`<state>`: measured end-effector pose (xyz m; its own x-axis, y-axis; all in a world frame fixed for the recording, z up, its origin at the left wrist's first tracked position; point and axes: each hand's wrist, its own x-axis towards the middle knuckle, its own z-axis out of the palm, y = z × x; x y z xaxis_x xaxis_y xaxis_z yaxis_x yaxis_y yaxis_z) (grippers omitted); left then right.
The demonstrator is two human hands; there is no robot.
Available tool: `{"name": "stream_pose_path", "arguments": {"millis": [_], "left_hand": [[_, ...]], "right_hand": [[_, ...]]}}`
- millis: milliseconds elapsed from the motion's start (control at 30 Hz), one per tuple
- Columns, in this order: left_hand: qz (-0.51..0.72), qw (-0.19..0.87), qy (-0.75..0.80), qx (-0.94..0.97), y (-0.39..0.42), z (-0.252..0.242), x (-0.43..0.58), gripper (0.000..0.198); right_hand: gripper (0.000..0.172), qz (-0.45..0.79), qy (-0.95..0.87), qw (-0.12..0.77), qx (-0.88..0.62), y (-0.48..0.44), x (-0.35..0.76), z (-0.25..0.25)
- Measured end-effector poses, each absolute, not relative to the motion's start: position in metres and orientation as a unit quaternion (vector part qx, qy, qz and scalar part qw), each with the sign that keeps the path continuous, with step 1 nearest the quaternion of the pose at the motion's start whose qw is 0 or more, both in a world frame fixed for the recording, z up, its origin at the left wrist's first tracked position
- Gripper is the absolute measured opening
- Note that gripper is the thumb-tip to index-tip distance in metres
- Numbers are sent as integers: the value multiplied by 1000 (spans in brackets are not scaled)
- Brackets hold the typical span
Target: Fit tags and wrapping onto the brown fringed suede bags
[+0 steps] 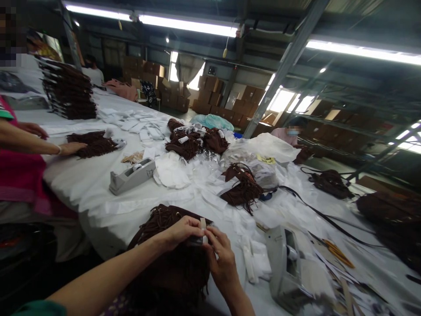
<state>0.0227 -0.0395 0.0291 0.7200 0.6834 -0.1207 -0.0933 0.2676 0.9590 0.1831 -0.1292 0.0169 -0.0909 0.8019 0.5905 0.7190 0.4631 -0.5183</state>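
A dark brown fringed bag [161, 221] lies at the table's near edge, right in front of me. Over its top edge, my left hand [184, 230] is closed in a pinch at a small pale strip [203, 224]. My right hand [221, 252] meets it from the other side, thumb and fingers pinching the same strip where a bit of white shows. The fingers partly hide the strip, so I cannot tell how it is fastened to the bag. Fringe hangs below my forearms.
Grey tape dispensers stand left [131, 175] and right [284, 267]. Yellow-handled scissors [338, 253] lie at right. More fringed bags [241, 186] and white paper [171, 169] cover the table. At left, a co-worker's hand [73, 148] rests on a brown bundle [97, 144].
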Motion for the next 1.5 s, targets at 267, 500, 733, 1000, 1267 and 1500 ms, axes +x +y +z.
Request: {"name": "stream_pose_path", "arguments": {"millis": [267,500,733,1000,1267,1500], "left_hand": [[259,712,313,573,-35,24,35,34],[240,681,315,616,-31,29,35,29],[236,648,315,652,-34,24,38,34],[261,608,293,690,-29,28,35,31],[231,626,276,692,-33,36,22,29],[202,650,259,686,-38,45,12,28]], "right_hand": [[23,3,-790,364,-493,-124,190,36],[36,33,-787,356,-502,-123,191,41],[37,109,-780,340,-514,-125,188,44],[15,106,-748,361,-547,-122,189,39],[18,71,-777,332,-530,-121,182,49],[41,195,-700,390,-565,-118,185,46]]}}
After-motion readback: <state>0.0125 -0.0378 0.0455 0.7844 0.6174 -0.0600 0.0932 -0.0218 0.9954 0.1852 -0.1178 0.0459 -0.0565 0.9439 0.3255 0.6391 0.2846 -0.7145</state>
